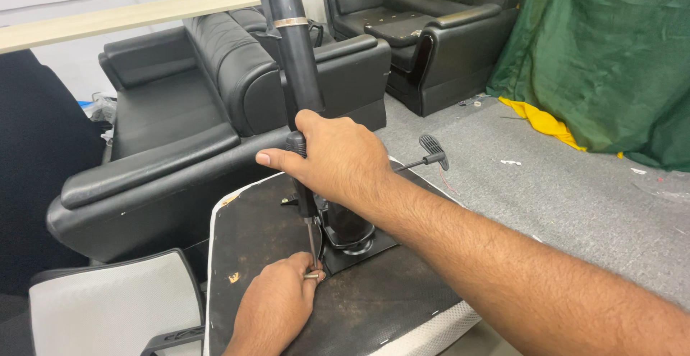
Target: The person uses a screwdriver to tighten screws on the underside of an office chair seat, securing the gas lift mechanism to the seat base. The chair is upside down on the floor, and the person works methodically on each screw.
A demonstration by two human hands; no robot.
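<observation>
Hands first: left hand (277, 302) is nearest the camera, low in frame, fingers pinched shut around the bottom of a screwdriver shaft and a small screw or bolt (311, 275) at the tip, resting on the underside of an upturned office chair seat (359, 306). Right hand (338, 158) sits directly above it, arm coming in from lower right, fist closed around the black screwdriver handle (296, 142). Screwdriver (309, 216) long axis runs near vertical, handle up, tip down, so the two hands are stacked along one line: left guides at the tip, right holds the top. Tip meets the edge of the black metal mounting plate (352, 255) fixed to the seat underside; can't tell whether the tip is seated in the fastener head, left fingers cover it. Just behind the tool, the chair's gas-lift column (295, 54) rises from the plate and leans slightly away, parallel-ish to the screwdriver and nearly touching the right hand. Height lever (431, 151) sticks out to the right of the plate, clear of both hands. Seat has white mesh edging along its rim and a few tears in the black backing. Grey-white chair part (108, 306) sits lower left, beside the seat. Further off: black leather sofas (201, 111), grey carpet floor (560, 183), green cloth (611, 54) draped far right over something yellow.
</observation>
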